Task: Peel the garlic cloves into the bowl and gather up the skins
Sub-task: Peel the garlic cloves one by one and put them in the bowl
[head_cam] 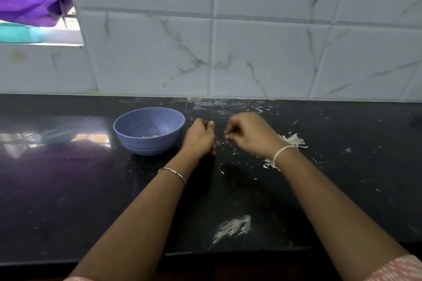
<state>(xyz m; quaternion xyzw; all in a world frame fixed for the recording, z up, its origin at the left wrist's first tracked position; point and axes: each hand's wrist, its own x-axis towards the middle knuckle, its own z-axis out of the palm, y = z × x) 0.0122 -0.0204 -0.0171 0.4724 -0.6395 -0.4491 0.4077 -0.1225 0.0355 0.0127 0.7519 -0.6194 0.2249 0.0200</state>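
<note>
The blue bowl (148,143) sits on the black counter (91,189) at 9 o'clock from the left hand (201,138), just beside it, with a few peeled cloves (150,136) at its bottom. Both hands are curled, knuckles up. The right hand (251,134) has its fingertips drawn together, and whether either hand holds anything I cannot tell. Loose skins (293,140) lie at 3 o'clock from the right hand.

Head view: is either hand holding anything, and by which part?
Cannot tell. The left hand and right hand both curl their fingers, but anything pinched is hidden or too small.
</note>
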